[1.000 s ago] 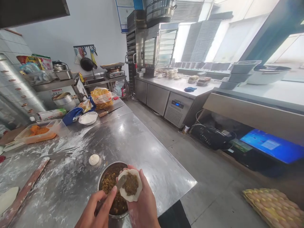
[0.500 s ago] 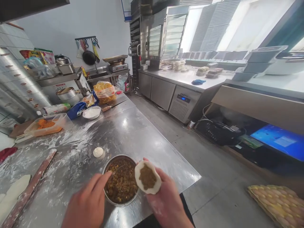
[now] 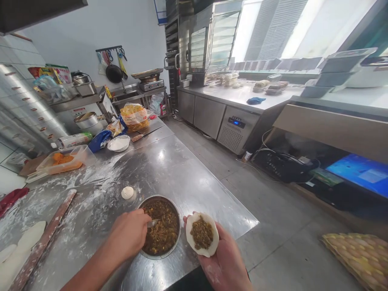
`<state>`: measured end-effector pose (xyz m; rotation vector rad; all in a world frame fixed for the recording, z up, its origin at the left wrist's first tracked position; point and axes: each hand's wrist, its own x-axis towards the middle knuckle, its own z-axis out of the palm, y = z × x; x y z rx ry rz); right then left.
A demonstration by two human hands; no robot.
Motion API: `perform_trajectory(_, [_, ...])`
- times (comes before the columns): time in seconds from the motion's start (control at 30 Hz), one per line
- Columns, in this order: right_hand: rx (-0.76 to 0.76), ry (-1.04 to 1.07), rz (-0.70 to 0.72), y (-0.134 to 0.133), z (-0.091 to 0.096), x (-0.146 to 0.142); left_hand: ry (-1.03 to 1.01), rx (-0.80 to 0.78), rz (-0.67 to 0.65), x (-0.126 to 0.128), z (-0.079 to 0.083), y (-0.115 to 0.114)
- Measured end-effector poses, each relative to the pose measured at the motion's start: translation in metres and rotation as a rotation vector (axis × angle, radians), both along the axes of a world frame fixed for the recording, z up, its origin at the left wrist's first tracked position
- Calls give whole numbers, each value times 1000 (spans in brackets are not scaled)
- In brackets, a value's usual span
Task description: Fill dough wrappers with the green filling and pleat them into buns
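Over the left side of a round metal bowl (image 3: 179,236) is my left hand (image 3: 130,232), its fingers closed around the handle of a metal spoon (image 3: 154,222). The spoon's tip meets the chopped brown-green filling (image 3: 162,238) that the bowl contains. Just right of the bowl, my right hand (image 3: 222,254) cups a round dough wrapper (image 3: 190,242) in its palm, with the fingers behind it. A mound of the same filling sits in the middle of the wrapper, which lies unfolded. Behind the bowl a small dough piece (image 3: 127,192) rests on the steel table (image 3: 182,173).
A floury wooden rolling pin (image 3: 45,238) lies at left beside flat dough sheets (image 3: 32,236). Farther back are a plastic tub of orange food (image 3: 66,159), a bowl of flour (image 3: 119,143) and a yellow bag (image 3: 135,117). The table's right edge drops to the floor.
My left hand has shifted over the bowl's rim and now clearly grips the spoon. My right hand, with the filled wrapper, sits slightly farther right. The view has shifted a little.
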<state>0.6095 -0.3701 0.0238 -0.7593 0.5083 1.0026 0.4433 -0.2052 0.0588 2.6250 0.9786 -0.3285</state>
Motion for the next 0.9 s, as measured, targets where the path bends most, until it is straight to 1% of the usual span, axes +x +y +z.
perform_trajectory(0.13, [-16, -34, 1, -3, -1, 3, -99, -180, 54, -3, 4, 11])
perform_trajectory(0.3, [-33, -70, -10, 0, 2, 1, -183, -409, 123, -8, 0, 19])
perform_trajectory(0.43, [5, -103, -2, 10, 2, -2, -232, -501, 164, -15, -2, 18])
perform_trajectory(0.5, [24, -91, 7, 15, 0, -5, -270, -485, 197, -19, -1, 14])
perform_trajectory(0.53, [26, -78, 8, 17, -1, -6, -288, -443, 202, -20, 0, 11])
perform_trajectory(0.6, [19, -55, 7, 19, -4, -8, -294, -295, 183, -22, 3, 4])
perform_trajectory(0.67, [28, -61, 18, 18, -6, -10, -246, -131, 144, -22, 5, -4])
perform_trajectory(0.7, [33, -65, 23, 17, -7, -11, -216, -82, 126, -21, 5, -7])
perform_trajectory(0.8, [44, -64, 38, 13, -8, -11, -158, -51, 88, -16, 2, -13])
perform_trajectory(0.9, [40, -45, 45, 11, -7, -11, -162, -119, 82, -8, -2, -13])
